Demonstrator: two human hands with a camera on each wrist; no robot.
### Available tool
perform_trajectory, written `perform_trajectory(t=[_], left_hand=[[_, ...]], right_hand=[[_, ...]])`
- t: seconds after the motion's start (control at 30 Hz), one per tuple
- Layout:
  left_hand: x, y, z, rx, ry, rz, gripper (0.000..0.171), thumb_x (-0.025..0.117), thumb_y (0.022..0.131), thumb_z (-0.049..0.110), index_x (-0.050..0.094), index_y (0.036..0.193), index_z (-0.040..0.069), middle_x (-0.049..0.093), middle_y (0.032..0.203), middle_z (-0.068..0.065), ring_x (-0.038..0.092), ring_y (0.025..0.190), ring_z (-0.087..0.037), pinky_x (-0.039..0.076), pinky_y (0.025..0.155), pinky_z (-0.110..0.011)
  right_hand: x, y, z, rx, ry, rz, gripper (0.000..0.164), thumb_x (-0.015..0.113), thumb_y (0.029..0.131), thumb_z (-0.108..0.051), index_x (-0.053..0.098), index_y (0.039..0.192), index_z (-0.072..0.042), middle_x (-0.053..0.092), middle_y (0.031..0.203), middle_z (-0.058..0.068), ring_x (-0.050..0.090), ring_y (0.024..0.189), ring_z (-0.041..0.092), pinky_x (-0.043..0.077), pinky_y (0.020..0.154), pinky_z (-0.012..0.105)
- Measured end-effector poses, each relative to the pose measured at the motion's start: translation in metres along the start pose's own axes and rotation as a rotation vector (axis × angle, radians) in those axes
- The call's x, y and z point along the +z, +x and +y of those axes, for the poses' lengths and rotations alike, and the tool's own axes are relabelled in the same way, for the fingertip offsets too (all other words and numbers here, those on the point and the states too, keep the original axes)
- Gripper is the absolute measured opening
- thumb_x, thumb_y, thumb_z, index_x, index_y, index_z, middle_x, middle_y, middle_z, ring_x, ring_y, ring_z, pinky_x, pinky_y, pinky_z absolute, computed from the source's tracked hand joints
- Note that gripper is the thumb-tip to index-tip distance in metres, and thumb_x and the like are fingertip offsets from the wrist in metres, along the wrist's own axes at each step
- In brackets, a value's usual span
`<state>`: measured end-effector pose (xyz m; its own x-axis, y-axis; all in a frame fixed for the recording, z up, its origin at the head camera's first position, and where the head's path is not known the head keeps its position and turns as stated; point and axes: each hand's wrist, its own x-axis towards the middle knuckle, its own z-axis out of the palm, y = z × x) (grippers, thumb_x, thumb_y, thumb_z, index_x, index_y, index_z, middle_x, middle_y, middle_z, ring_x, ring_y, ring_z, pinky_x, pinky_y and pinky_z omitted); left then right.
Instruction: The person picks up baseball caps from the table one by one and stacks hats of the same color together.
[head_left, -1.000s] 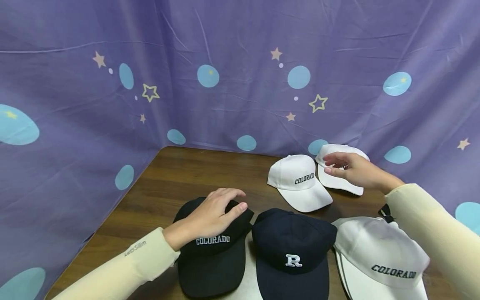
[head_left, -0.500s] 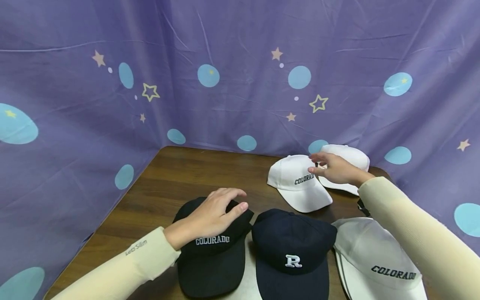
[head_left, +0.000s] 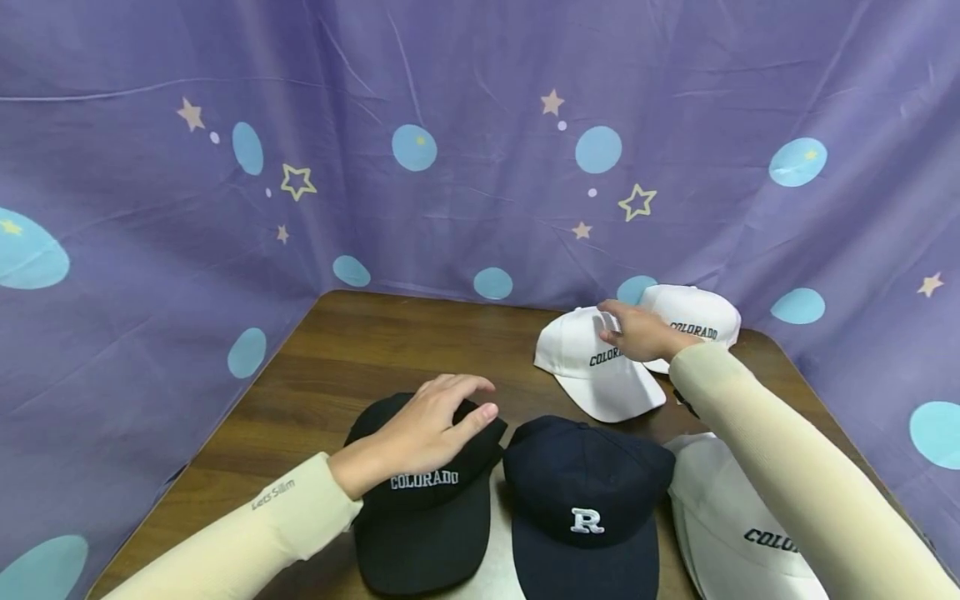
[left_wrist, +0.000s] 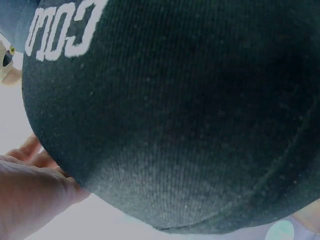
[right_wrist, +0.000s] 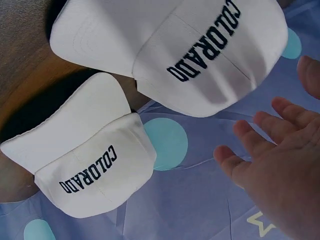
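Observation:
My left hand (head_left: 431, 427) hovers at the crown of a black baseball cap (head_left: 423, 537) with white "COLORADO" lettering, fingers loosely bent and apart from the thumb. That cap (left_wrist: 175, 110) fills most of the left wrist view, with the hand behind its edge. At the back right, my right hand (head_left: 641, 331) overlaps the crown of a white "COLORADO" cap (head_left: 607, 392). The right wrist view shows the right fingers (right_wrist: 282, 127) relaxed and spread beside the two white caps, holding nothing. A farther white cap (head_left: 693, 310) stands just behind that hand.
A navy cap (head_left: 588, 471) with a white "R" lies front centre. Right of it, stacked white brims and a "COLORADO" cap (head_left: 723, 508) are partly hidden by the right sleeve. A purple patterned curtain (head_left: 480, 167) borders the wooden table (head_left: 360, 333) at the back and left.
My right hand has moved left, from in front of the farther white cap to over the nearer one, uncovering the farther cap's lettering. My left hand stays in place; the caps have not moved.

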<state>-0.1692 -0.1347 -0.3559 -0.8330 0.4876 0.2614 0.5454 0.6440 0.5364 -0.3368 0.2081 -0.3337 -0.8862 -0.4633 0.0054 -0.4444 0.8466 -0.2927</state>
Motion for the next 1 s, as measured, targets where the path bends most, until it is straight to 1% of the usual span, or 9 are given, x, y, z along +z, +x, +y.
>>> perform_trajectory(t=[0.2,0.27,0.37,0.47,0.57,0.7,0.87,0.93,1.0], left_hand=[[0.0,0.001,0.0,-0.001,-0.004,0.01,0.048,0.048,0.107,0.048,0.06,0.138,0.012,0.061,0.14,-0.003,0.047,0.138,-0.027,0.03,0.117,-0.055],[0.0,0.001,0.0,0.0,-0.006,0.008,0.049,0.048,0.107,0.048,0.06,0.138,0.012,0.061,0.14,-0.003,0.047,0.139,-0.027,0.03,0.117,-0.055],[0.0,0.002,0.0,0.002,-0.009,0.004,0.049,0.048,0.107,0.048,0.06,0.139,0.012,0.061,0.14,-0.003,0.047,0.139,-0.027,0.03,0.117,-0.056],[0.001,0.002,0.0,0.005,-0.006,0.005,0.049,0.048,0.107,0.048,0.06,0.139,0.013,0.061,0.14,-0.002,0.046,0.139,-0.027,0.03,0.117,-0.056],[0.0,0.002,0.001,0.004,-0.005,0.002,0.049,0.048,0.108,0.048,0.059,0.139,0.012,0.061,0.141,-0.002,0.046,0.14,-0.026,0.029,0.117,-0.055],[-0.001,0.002,0.001,0.004,-0.003,-0.003,0.05,0.048,0.107,0.049,0.059,0.139,0.012,0.06,0.141,-0.002,0.046,0.14,-0.025,0.029,0.117,-0.054],[-0.001,0.002,0.001,0.005,-0.005,-0.006,0.05,0.047,0.107,0.049,0.059,0.14,0.012,0.06,0.142,-0.002,0.047,0.139,-0.025,0.03,0.117,-0.054],[-0.001,0.001,0.001,0.002,-0.005,-0.008,0.05,0.047,0.108,0.049,0.058,0.14,0.012,0.06,0.142,-0.002,0.047,0.139,-0.025,0.03,0.117,-0.054],[-0.001,0.001,0.002,0.0,-0.005,-0.008,0.05,0.047,0.108,0.049,0.059,0.14,0.012,0.06,0.142,-0.003,0.047,0.139,-0.026,0.03,0.117,-0.054]], right_hand=[[0.012,0.006,0.001,-0.011,-0.119,-0.058,0.069,0.062,0.103,-0.023,0.028,0.158,0.001,0.026,0.162,0.03,0.025,0.142,0.061,0.021,0.112,0.074],[0.016,0.006,0.002,0.0,-0.161,-0.075,0.071,0.063,0.102,-0.024,0.028,0.159,-0.002,0.028,0.161,0.028,0.025,0.142,0.061,0.021,0.111,0.074],[0.021,0.006,0.003,0.026,-0.216,-0.066,0.07,0.066,0.101,-0.025,0.033,0.158,-0.003,0.036,0.156,0.028,0.031,0.14,0.057,0.025,0.11,0.069],[0.022,0.007,0.004,0.05,-0.265,-0.048,0.068,0.069,0.099,-0.028,0.041,0.154,-0.001,0.043,0.146,0.03,0.04,0.133,0.052,0.031,0.105,0.062],[0.021,0.007,0.004,0.061,-0.287,-0.04,0.065,0.072,0.097,-0.031,0.048,0.147,0.003,0.046,0.137,0.031,0.043,0.126,0.05,0.033,0.1,0.061],[0.02,0.006,0.006,0.09,-0.221,-0.056,0.063,0.075,0.093,-0.035,0.05,0.137,0.003,0.05,0.133,0.03,0.043,0.127,0.049,0.026,0.105,0.065],[0.021,0.008,0.011,0.117,-0.08,-0.077,0.063,0.079,0.084,-0.035,0.045,0.124,0.001,0.062,0.117,0.024,0.053,0.12,0.045,0.01,0.112,0.07],[0.022,0.008,0.012,0.125,-0.038,-0.09,0.067,0.079,0.083,-0.035,0.042,0.124,0.001,0.064,0.112,0.025,0.057,0.116,0.044,0.009,0.112,0.07],[0.022,0.009,0.011,0.134,-0.016,-0.1,0.07,0.079,0.082,-0.035,0.04,0.128,0.002,0.064,0.116,0.027,0.057,0.117,0.044,0.01,0.113,0.069]])
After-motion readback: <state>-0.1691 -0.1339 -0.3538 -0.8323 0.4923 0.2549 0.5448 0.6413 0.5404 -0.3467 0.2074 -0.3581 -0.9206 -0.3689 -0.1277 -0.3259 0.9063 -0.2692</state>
